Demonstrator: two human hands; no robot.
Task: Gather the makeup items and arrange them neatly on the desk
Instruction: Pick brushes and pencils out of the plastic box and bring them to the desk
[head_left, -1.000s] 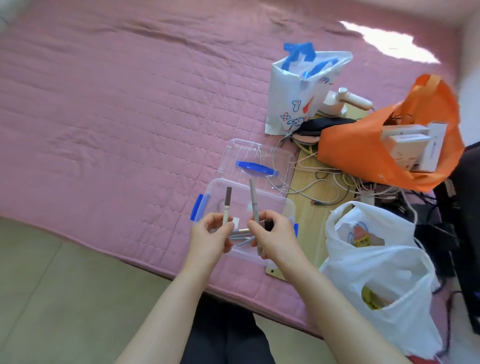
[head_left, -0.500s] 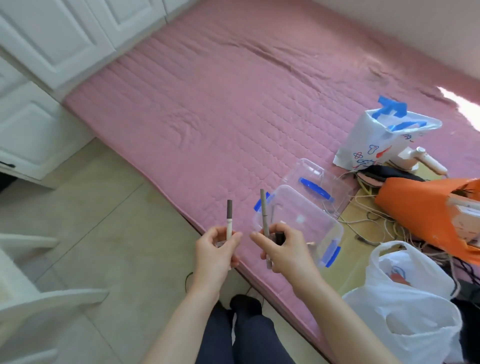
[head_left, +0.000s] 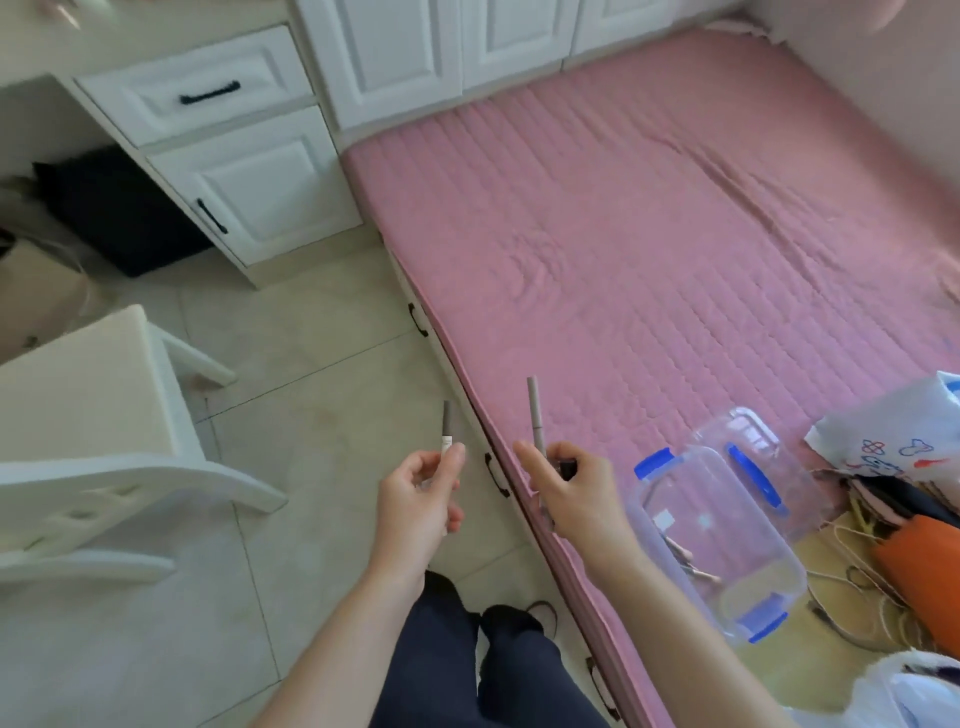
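Carrying step: left hand (head_left: 418, 499) pinched on short pencil (head_left: 446, 434), right hand (head_left: 563, 491) clamped on long pencil (head_left: 536, 421). Keep both upright, grip firm, head for table (head_left: 31, 78).

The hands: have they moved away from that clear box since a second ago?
Yes. Both hands, left and right, were over the clear box on the bed; now they are left of it, above the floor at the bed's edge.

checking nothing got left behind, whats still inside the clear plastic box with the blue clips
Inside the clear plastic box with blue clips a few thin stick-like items lie on the bottom near one side. They are too blurred to identify; nothing covers them.
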